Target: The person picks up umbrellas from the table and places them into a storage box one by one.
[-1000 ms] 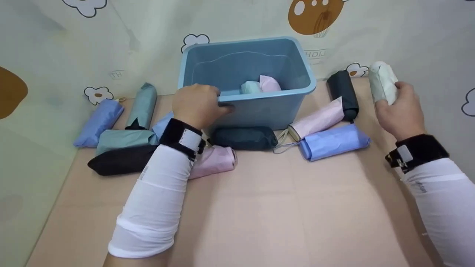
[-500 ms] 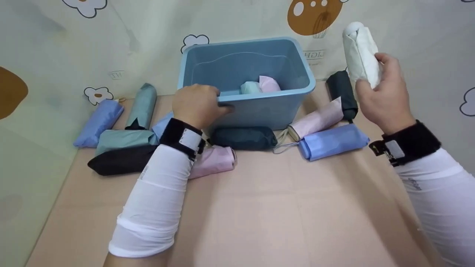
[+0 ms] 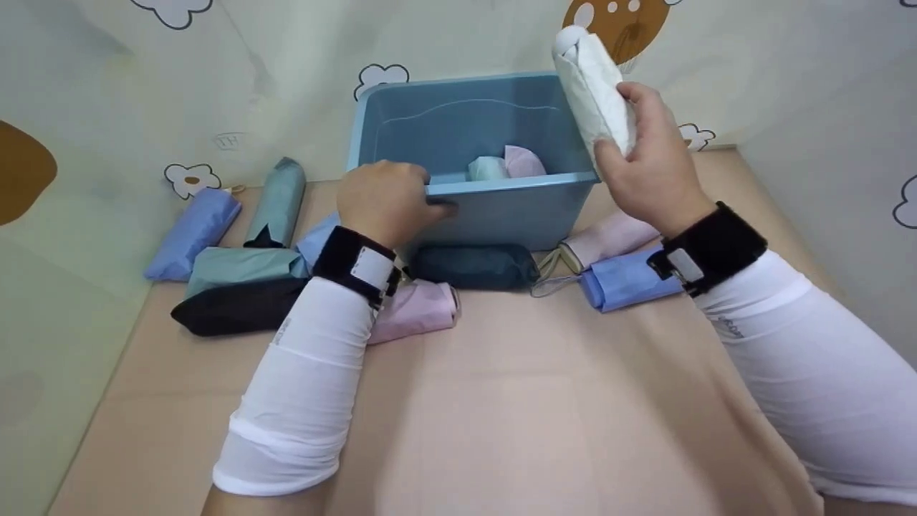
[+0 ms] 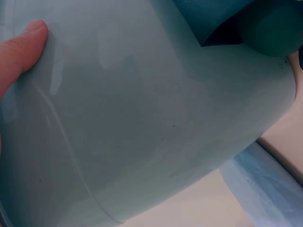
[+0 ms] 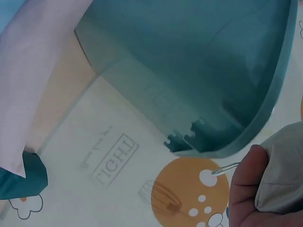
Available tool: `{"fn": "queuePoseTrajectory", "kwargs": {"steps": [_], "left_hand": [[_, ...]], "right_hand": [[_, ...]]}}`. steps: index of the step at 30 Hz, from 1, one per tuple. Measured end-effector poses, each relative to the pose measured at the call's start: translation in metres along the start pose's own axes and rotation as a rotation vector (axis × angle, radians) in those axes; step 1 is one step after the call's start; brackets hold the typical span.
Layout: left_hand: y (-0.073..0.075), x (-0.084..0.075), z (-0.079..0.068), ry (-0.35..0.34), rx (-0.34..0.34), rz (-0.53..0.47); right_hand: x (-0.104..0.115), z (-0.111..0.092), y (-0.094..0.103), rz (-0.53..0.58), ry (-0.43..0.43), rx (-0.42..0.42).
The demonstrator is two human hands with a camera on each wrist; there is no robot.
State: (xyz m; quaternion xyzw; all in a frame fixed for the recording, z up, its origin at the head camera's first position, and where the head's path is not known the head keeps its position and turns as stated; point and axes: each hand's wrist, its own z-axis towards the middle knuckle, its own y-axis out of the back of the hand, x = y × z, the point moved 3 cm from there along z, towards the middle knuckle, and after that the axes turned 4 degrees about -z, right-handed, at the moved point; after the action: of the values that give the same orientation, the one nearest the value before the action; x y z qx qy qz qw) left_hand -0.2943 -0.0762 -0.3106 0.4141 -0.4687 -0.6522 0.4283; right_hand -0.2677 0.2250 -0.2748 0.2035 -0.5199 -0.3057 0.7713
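Observation:
My left hand (image 3: 383, 201) grips the front rim of a blue plastic bin (image 3: 516, 211), near its left corner. In the left wrist view the thumb (image 4: 29, 42) presses on the bin's outer wall. My right hand (image 3: 648, 165) holds a folded white umbrella (image 3: 593, 86), tilted up, at the right rim of the bin. The right wrist view has this umbrella (image 5: 284, 177) just outside the bin's rim, with a thin cord loop by the thumb. Inside the bin lie a mint folded umbrella (image 3: 487, 169) and a pink one (image 3: 524, 162).
Left of the bin lie folded umbrellas: blue (image 3: 192, 235), teal (image 3: 276, 204), green (image 3: 240, 269), black (image 3: 236, 309) and pink (image 3: 415, 312). A dark umbrella (image 3: 473, 266) lies against the bin's front. Pink (image 3: 605, 240) and blue (image 3: 627, 279) ones lie to the right. A patterned wall cloth stands behind.
My right hand has lifted the white umbrella from the far right and carried it left to the bin's right rim. My left hand has stayed on the front rim.

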Motion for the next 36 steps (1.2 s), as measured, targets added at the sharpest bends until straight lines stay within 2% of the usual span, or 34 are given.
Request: {"fn": "queuePoseTrajectory", "kwargs": {"steps": [4,10,24,28,36], "left_hand": [[0.000,0.000,0.000,-0.004,-0.001,-0.009],[0.001,0.001,0.000,-0.006,0.007,-0.003],[0.001,-0.001,0.000,-0.016,-0.025,0.002],[0.001,-0.001,0.001,-0.011,-0.006,0.009],[0.000,0.001,0.002,0.002,0.026,0.003]], "right_hand": [[0.002,0.002,-0.010,-0.043,0.007,0.037],[0.006,0.007,-0.011,-0.097,-0.012,0.050],[0.019,0.014,-0.027,-0.276,0.044,0.171],[0.018,0.016,-0.030,-0.302,0.028,0.207],[0.017,0.021,-0.034,-0.329,0.022,0.223]]}}
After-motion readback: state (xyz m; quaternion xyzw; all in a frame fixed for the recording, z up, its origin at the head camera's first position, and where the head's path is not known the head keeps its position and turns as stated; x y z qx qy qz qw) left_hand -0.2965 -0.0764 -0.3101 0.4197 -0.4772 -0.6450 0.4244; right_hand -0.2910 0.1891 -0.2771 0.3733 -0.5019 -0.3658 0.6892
